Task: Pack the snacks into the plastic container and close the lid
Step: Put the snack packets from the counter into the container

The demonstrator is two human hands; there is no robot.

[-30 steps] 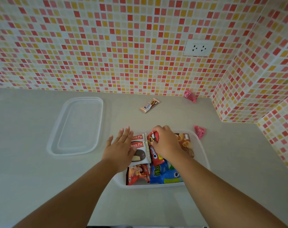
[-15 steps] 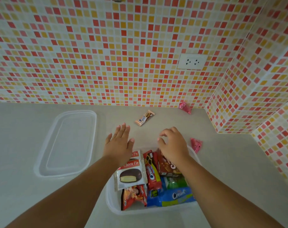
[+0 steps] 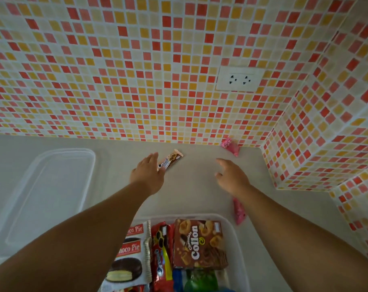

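Note:
The clear plastic container (image 3: pixel 234 232) sits near me at the bottom, filled with a Choco Pie pack (image 3: pixel 130 258), a red Oreo pack (image 3: pixel 162 251), a brown Collon box (image 3: pixel 200 243) and other packs. My left hand (image 3: pixel 147 175), fingers straight, reaches the near end of a small brown snack bar (image 3: pixel 172 158) on the counter. My right hand (image 3: pixel 231 175) hovers with relaxed fingers and holds nothing. One pink candy pack (image 3: pixel 239 211) lies just right of the container, partly under my right wrist. Another pink pack (image 3: pixel 230 145) lies by the wall.
The clear lid (image 3: pixel 46 199) lies flat on the counter to the left. A tiled wall with a white socket (image 3: pixel 239 79) runs along the back, and a tiled corner (image 3: pixel 301 154) juts out on the right.
Both hands left the container and moved forward over the counter. My left hand has reached the brown snack bar. The view tilted, so the container sits lower in frame.

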